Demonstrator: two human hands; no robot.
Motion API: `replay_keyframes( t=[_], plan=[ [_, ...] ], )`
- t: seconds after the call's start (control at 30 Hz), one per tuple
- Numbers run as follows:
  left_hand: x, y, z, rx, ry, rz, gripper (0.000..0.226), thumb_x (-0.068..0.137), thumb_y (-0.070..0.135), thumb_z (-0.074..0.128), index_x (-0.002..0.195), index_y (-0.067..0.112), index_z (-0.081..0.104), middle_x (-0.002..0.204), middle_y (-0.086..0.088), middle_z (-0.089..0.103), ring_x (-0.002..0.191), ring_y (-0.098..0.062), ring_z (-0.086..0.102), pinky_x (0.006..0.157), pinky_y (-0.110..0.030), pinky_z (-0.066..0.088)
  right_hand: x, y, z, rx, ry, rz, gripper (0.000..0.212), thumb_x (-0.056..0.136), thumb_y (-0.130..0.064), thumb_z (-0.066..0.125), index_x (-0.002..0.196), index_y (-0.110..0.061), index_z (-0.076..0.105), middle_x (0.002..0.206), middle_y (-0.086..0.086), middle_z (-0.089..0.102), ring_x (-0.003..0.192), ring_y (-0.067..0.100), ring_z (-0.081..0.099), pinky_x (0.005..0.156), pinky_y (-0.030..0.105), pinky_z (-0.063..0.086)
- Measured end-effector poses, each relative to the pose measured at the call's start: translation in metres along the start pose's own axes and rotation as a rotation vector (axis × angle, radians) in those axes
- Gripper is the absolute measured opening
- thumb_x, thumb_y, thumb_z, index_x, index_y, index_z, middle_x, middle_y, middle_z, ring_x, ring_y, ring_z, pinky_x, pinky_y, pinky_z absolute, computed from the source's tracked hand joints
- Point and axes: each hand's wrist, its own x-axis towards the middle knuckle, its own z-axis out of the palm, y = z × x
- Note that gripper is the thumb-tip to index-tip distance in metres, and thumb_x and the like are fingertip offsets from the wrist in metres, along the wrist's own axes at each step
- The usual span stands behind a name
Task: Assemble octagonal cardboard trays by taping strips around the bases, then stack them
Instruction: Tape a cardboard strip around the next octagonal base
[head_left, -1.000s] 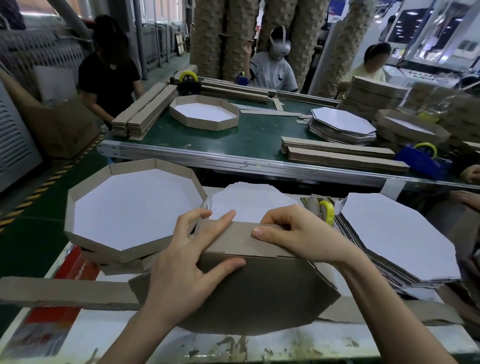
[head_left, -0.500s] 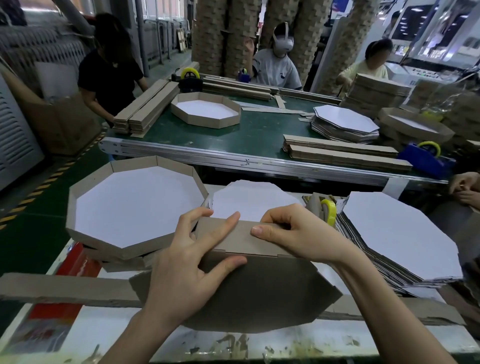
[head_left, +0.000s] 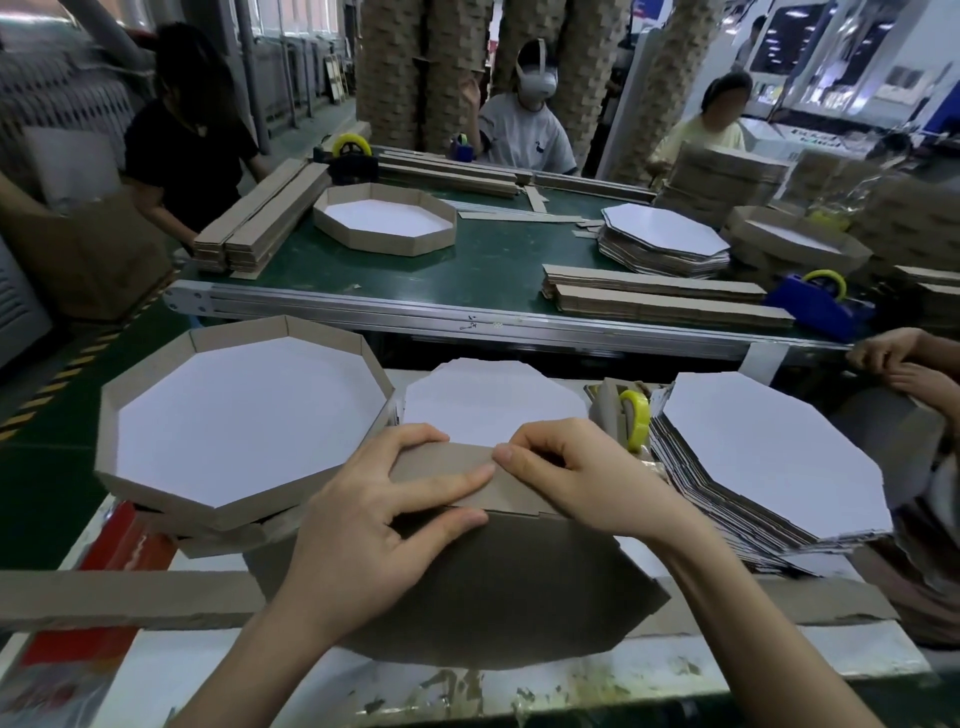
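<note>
An octagonal cardboard base (head_left: 498, 587) stands tilted on its edge in front of me, brown side facing me. A brown cardboard strip (head_left: 467, 467) is folded over its top edge. My left hand (head_left: 374, 530) grips the base and strip, thumb on the brown face and fingers laid over the strip. My right hand (head_left: 576, 478) pinches the strip's top edge right beside the left fingertips. A finished tray (head_left: 156, 415) with brown walls and a white floor sits to the left on a low stack.
A pile of white octagonal bases (head_left: 769, 457) lies at the right, a tape dispenser (head_left: 631, 415) with a yellow roll just left of it. A long loose strip (head_left: 119, 597) crosses the near table. Behind, a green belt (head_left: 493, 260) carries trays, strips, dispensers; other people work around it.
My fingers have shifted slightly along the strip's top edge, the two hands now closer together. The base and strip stay in place.
</note>
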Motion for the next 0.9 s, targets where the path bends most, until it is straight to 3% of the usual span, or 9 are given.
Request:
replay_keyframes(
  t=[0.17,0.27,0.37,0.5,0.6,0.67,0.77,0.87,0.9],
  plan=[
    [0.004,0.001,0.001,-0.093,0.015,0.008,0.024,0.079,0.063,0.060,0.100,0.058,0.068,0.124,0.025,0.052,0.116,-0.002,0.053,0.087,-0.031,0.052,-0.001,0.000,0.001,-0.020,0.034,-0.007,0.044,0.104,-0.031,0.046,0.070,-0.004,0.055,0.058,-0.001,0.043,0.054,0.007,0.039,0.055,0.020,0.031],
    [0.007,-0.001,0.001,-0.125,0.005,-0.014,0.023,0.077,0.064,0.061,0.098,0.057,0.069,0.124,0.026,0.053,0.116,-0.001,0.052,0.088,-0.028,0.051,0.004,0.013,-0.003,0.160,0.051,0.071,0.041,0.103,-0.038,0.046,0.082,-0.012,0.068,0.067,0.002,0.058,0.060,0.003,0.049,0.056,0.016,0.038],
    [0.014,-0.001,0.002,-0.149,-0.010,-0.041,0.022,0.074,0.063,0.066,0.095,0.058,0.069,0.122,0.026,0.054,0.115,-0.001,0.053,0.088,-0.025,0.050,0.025,0.056,-0.008,0.440,0.304,0.274,0.028,0.102,-0.031,0.049,0.092,-0.020,0.072,0.079,-0.005,0.067,0.078,0.005,0.062,0.064,0.016,0.052],
    [0.027,0.007,0.008,-0.143,-0.045,-0.067,0.022,0.072,0.067,0.060,0.092,0.062,0.068,0.122,0.024,0.055,0.114,-0.002,0.055,0.090,-0.032,0.050,0.051,0.153,-0.014,0.602,0.572,0.709,0.016,0.099,-0.014,0.051,0.094,-0.006,0.063,0.092,0.010,0.059,0.086,0.021,0.056,0.070,0.034,0.058],
    [0.037,0.015,0.013,-0.105,-0.080,-0.064,0.022,0.072,0.068,0.058,0.092,0.065,0.065,0.122,0.027,0.056,0.115,-0.002,0.054,0.093,-0.035,0.050,0.046,0.216,-0.011,0.424,0.569,0.961,0.016,0.098,-0.011,0.048,0.112,-0.009,0.056,0.094,0.016,0.055,0.081,0.030,0.053,0.061,0.034,0.049],
    [0.042,0.020,0.018,-0.075,-0.096,-0.064,0.021,0.072,0.069,0.056,0.092,0.068,0.063,0.122,0.030,0.055,0.116,0.001,0.053,0.094,-0.034,0.049,0.041,0.250,-0.010,0.317,0.541,1.046,0.017,0.096,-0.006,0.049,0.111,-0.002,0.057,0.096,0.020,0.057,0.079,0.032,0.053,0.065,0.036,0.043],
    [0.047,0.023,0.024,-0.045,-0.097,-0.076,0.021,0.072,0.071,0.054,0.091,0.070,0.061,0.123,0.034,0.052,0.115,0.004,0.052,0.094,-0.033,0.049,0.040,0.286,-0.008,0.240,0.435,1.166,0.011,0.090,0.004,0.052,0.101,0.005,0.052,0.098,0.023,0.055,0.093,0.036,0.059,0.073,0.037,0.049],
    [0.053,0.026,0.030,-0.021,-0.101,-0.083,0.021,0.071,0.071,0.054,0.091,0.071,0.060,0.123,0.035,0.053,0.114,0.005,0.052,0.093,-0.034,0.050,0.042,0.303,-0.002,0.181,0.331,1.199,0.011,0.091,0.001,0.057,0.101,0.005,0.055,0.081,0.018,0.055,0.099,0.040,0.063,0.087,0.044,0.053],
    [0.056,0.027,0.032,-0.018,-0.104,-0.088,0.021,0.071,0.071,0.054,0.091,0.071,0.060,0.122,0.034,0.053,0.114,0.006,0.052,0.093,-0.034,0.050,0.043,0.309,-0.001,0.210,0.335,1.206,0.016,0.091,0.002,0.058,0.106,0.008,0.057,0.080,0.018,0.055,0.095,0.039,0.063,0.084,0.043,0.053]
  ],
)
